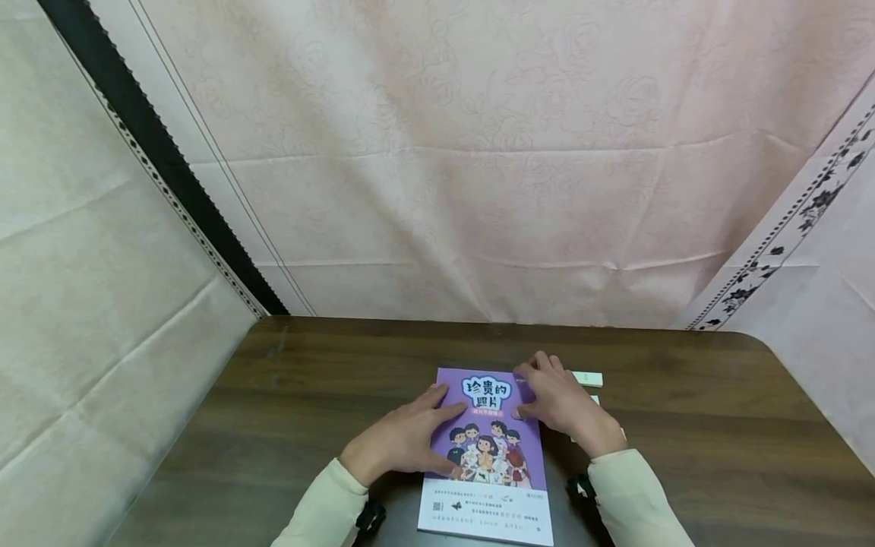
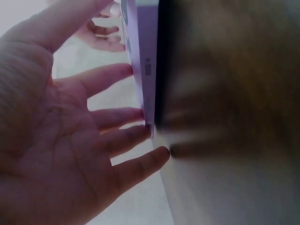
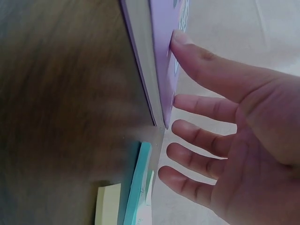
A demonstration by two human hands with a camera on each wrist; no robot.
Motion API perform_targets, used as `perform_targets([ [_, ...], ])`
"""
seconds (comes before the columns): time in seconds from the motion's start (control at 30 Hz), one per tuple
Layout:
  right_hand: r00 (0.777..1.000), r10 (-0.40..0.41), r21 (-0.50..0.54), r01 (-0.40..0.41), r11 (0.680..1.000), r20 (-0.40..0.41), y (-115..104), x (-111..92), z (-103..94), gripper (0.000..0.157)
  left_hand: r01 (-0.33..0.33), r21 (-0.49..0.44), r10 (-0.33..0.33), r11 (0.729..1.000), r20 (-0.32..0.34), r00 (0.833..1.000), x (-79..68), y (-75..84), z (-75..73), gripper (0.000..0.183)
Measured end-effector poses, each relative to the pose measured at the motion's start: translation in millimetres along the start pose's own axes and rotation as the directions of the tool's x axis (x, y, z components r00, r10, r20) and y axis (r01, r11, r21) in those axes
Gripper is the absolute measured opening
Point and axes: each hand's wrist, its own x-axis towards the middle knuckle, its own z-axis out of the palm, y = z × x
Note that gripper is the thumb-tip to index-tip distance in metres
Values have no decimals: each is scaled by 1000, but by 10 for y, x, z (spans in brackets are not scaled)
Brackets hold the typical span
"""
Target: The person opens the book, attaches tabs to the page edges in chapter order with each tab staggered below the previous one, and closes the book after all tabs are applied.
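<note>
A purple and white paperback book (image 1: pixel 492 501) lies flat on the table, its cover showing cartoon figures and a cloud-shaped title. On its left edge and cover rests my left hand (image 1: pixel 409 434), fingers spread. In the left wrist view, those fingertips meet the book's spine (image 2: pixel 148 70) side, and the little finger reaches the tabletop. My right hand (image 1: pixel 559 401) is at the upper right corner, thumb and index finger touching the cover. The right wrist view shows its other fingers extended past the book's corner (image 3: pixel 161 105), holding nothing.
Just right of the book, partly hidden by my right hand, are small paper pads: a teal one (image 3: pixel 137 185) and a pale yellow one (image 3: pixel 108 205). The brown wooden table (image 1: pixel 307 410) ends at a pale patterned cloth (image 1: pixel 478 228) hanging behind it.
</note>
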Motion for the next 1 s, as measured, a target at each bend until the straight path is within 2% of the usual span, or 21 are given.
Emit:
perform_targets([
  [0.1, 1000, 2, 6, -2, 1000, 3, 20, -4, -3, 61, 16, 13, -16, 1000, -2, 1000, 11, 46, 22, 92],
  [0.3, 1000, 5, -49, -5, 999, 2, 15, 14, -25, 74, 35, 70, -35, 997, 0, 999, 39, 166, -1, 90],
  [0.43, 1000, -1, -86, 0, 996, -20, -20, 18, -39, 70, 37, 90, -37, 995, 6, 999, 63, 214, -38, 92],
  [0.6, 999, -13, -54, 11, 998, -49, -58, 25, -6, 65, 67, 80, -68, 995, 9, 998, 54, 217, -66, 91],
  [0.7, 999, 15, 14, -15, 1000, -52, -72, 20, 39, 66, 80, 73, -80, 994, 8, 997, 45, 219, -64, 91],
  [0.8, 996, 75, 135, -68, 988, -44, -82, 7, 77, 72, 78, 76, -79, 994, 6, 997, 44, 235, -52, 90],
  [0.9, 988, 144, 279, -122, 953, -60, -73, -7, 96, 84, 77, 89, -77, 993, 2, 997, 48, 261, -33, 90],
  [1.0, 976, 200, 412, -150, 899, -82, -39, -35, 96, 93, 77, 106, -77, 991, -5, 997, 65, 293, -16, 89],
])
